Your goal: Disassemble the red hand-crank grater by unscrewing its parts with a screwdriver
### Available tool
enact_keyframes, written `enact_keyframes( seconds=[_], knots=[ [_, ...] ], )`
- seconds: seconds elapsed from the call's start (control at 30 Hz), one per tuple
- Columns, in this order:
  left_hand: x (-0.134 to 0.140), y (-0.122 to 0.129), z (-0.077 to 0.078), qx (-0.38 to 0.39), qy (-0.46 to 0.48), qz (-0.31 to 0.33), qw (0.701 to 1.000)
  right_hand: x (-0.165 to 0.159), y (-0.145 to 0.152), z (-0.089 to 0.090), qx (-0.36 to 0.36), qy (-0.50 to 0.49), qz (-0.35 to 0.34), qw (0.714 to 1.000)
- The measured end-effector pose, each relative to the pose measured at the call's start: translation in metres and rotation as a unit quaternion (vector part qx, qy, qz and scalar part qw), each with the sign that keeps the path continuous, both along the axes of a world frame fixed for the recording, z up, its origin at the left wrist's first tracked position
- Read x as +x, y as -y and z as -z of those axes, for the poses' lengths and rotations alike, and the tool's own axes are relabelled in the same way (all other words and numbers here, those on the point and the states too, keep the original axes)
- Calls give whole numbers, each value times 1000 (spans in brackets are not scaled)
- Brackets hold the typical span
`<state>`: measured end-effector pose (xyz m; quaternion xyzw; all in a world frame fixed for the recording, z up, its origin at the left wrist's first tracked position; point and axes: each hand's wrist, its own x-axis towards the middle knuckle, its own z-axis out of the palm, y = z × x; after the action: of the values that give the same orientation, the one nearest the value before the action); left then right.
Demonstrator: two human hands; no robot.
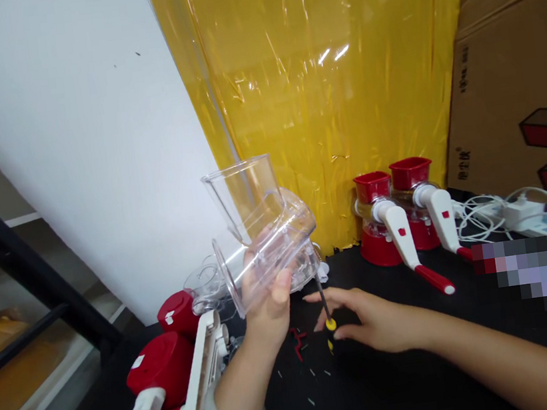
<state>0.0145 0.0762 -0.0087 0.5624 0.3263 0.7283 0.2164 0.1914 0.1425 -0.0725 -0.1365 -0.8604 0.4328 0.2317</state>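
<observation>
My left hand (268, 293) is wrapped round a clear plastic housing (252, 197) with a square funnel and a round tube, held tilted above the black table. My right hand (369, 317) has its thumb and fingers round the yellow-and-black handle of a screwdriver (323, 299). The screwdriver points upward, its shaft reaching the underside of the housing; the tip's exact contact is hard to see. Below the hands lie a small red bent plastic part (298, 344) and several small screws (311, 402).
Red bases (161, 364) and white cranks with red grips (197, 370) lie at left, near another clear part (205, 281). Two assembled red-and-white crank machines (380, 245) stand at right. Behind them are white cables (482, 221), a power strip and a cardboard box (505, 94).
</observation>
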Motion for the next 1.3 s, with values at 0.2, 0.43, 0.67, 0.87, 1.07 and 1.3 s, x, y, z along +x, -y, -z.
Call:
enact_keyframes(
  seconds=[0.2, 0.43, 0.67, 0.87, 1.07, 1.3],
  knots=[
    [2, -1, 1, 23, 22, 11, 999, 1, -1, -2, 54, -11, 41, 998],
    [7, 1, -4, 15, 36, 33, 999, -1, -6, 0, 17, -8, 67, 998],
    [17, 11, -19, 2, 61, 67, 996, 8, -4, -7, -35, -5, -50, 998],
    [17, 15, -21, -8, 40, 74, 996, 1, -7, 2, -7, -18, 51, 999],
    [16, 14, -19, -13, 67, 89, 994, 10, -5, -8, -12, -10, -34, 999],
    [21, 14, -17, -11, 67, 71, 995, 9, -7, -2, -39, -10, -32, 999]
  ],
)
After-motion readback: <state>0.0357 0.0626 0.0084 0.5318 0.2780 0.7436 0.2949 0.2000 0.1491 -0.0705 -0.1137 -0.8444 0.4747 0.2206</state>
